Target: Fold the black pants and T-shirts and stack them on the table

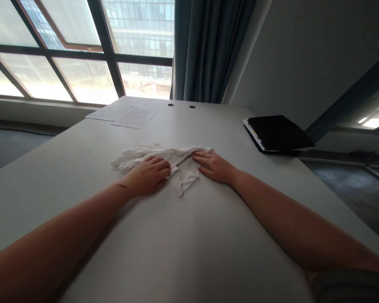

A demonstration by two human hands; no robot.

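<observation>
A crumpled white cloth [187,172] lies on the white table in front of me, with one corner pointing towards me. I cannot tell whether it is a garment. At its near left side, my left hand [149,176] is closed, its curled fingers gripping a fold. My right hand [215,165] rests at the cloth's right end. Its fingers are stretched out and lie flat on the fabric, with the fingertips partly over a fold.
Printed paper sheets [134,115] lie at the table's far left. A black folder [276,132] with papers inside sits near the right edge. Two round cable holes [171,105] are at the far end. Beyond stand windows and a blue curtain [205,50].
</observation>
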